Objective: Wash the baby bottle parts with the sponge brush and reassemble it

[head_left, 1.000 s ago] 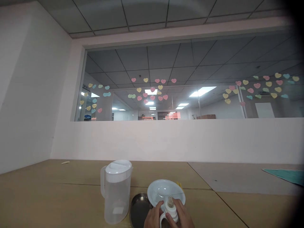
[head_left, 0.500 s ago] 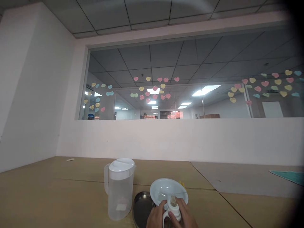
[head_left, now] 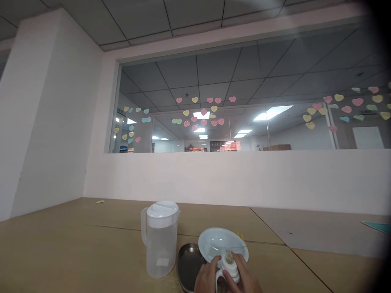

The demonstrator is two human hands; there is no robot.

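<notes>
A baby bottle (head_left: 231,269) with a white collar, a white side handle and a clear teat on top is held between both hands at the bottom of the view. My left hand (head_left: 208,276) closes on its left side, by the handle. From the right, my right hand (head_left: 246,277) wraps the collar, fingers and thumb pressed to it. The bottle's lower part is mostly hidden by my hands. Just behind it stands a pale, glossy bowl (head_left: 210,240), partly covered by the hands. A dark metal tray (head_left: 187,266) lies to the left of my left hand.
Left of the tray stands a translucent lidded pitcher (head_left: 161,246). Something yellow (head_left: 240,236) peeks out behind the bowl. A teal item (head_left: 378,227) lies at the far right of the brown table (head_left: 91,252). A wall with a window (head_left: 189,130) rises behind.
The view has turned slightly left, so everything sits further right in the picture. Both hands keep hold of the bottle, with little change in their grip.
</notes>
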